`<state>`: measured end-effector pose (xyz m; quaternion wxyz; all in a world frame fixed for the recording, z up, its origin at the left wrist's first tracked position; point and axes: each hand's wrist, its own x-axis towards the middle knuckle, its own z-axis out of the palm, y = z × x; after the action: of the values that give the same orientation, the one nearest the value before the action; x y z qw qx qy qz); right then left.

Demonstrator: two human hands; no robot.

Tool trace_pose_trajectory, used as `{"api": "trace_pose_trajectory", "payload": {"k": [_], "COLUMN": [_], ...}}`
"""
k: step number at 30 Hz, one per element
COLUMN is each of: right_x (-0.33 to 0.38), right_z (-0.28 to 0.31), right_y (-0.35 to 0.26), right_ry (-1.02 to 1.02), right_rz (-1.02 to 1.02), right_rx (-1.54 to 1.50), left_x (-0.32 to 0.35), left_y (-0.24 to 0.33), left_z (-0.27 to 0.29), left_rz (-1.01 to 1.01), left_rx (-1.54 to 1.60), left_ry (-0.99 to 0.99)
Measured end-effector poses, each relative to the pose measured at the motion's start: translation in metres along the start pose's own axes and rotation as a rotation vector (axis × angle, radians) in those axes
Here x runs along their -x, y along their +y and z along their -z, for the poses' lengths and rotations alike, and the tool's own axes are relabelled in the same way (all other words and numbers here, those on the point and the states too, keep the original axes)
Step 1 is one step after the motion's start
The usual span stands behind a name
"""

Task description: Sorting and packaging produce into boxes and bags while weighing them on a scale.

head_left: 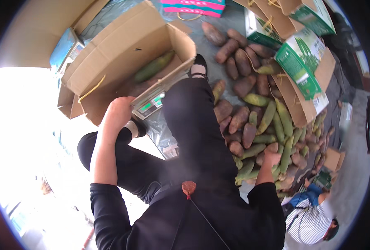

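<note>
My left hand [120, 110] is closed on the near edge of an opened cardboard box [106, 54] with a yellow cord handle. Inside the box lie a long green radish [153, 66] and, beside it, a reddish shape I cannot make out well. Under the box's side sits a scale [149, 107] with a lit green display. Down in the pile at my right, my right hand [271, 159] is closed round a reddish-brown root [271, 147], its fingers partly hidden. Green radishes [267, 118] and thick reddish-brown roots [239, 119] crowd around that hand.
An opened green-and-white carton [303, 62] leans over the pile's far right side. More cartons [264, 27] stand behind it. A pink-and-blue box [193, 7] is at the far edge. Another person in a striped shirt [307, 223] is at lower right. My shoe [199, 66] stands beside the cardboard box.
</note>
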<state>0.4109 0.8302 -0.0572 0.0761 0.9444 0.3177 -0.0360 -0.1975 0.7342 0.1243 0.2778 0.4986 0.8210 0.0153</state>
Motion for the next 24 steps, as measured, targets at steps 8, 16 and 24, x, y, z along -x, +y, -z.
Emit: {"api": "trace_pose_trajectory", "payload": {"k": [8,16,24], "right_x": [-0.009,-0.01,0.166], "right_z": [-0.029,-0.005,0.18], "right_y": [0.014,-0.028,-0.25], "right_ry": [-0.064,-0.078,-0.481], "right_rz": [-0.139,0.646,1.229], "right_rx": [-0.361,-0.623,-1.091], "left_x": [0.001,-0.004,-0.004], "left_y": [-0.012,-0.014,-0.013], "left_z": [-0.015,-0.015,-0.012], "left_rz": [-0.045,-0.061,-0.066], "left_rx": [-0.177,-0.166,-0.12], "left_ry": [-0.006,0.004,0.031]}}
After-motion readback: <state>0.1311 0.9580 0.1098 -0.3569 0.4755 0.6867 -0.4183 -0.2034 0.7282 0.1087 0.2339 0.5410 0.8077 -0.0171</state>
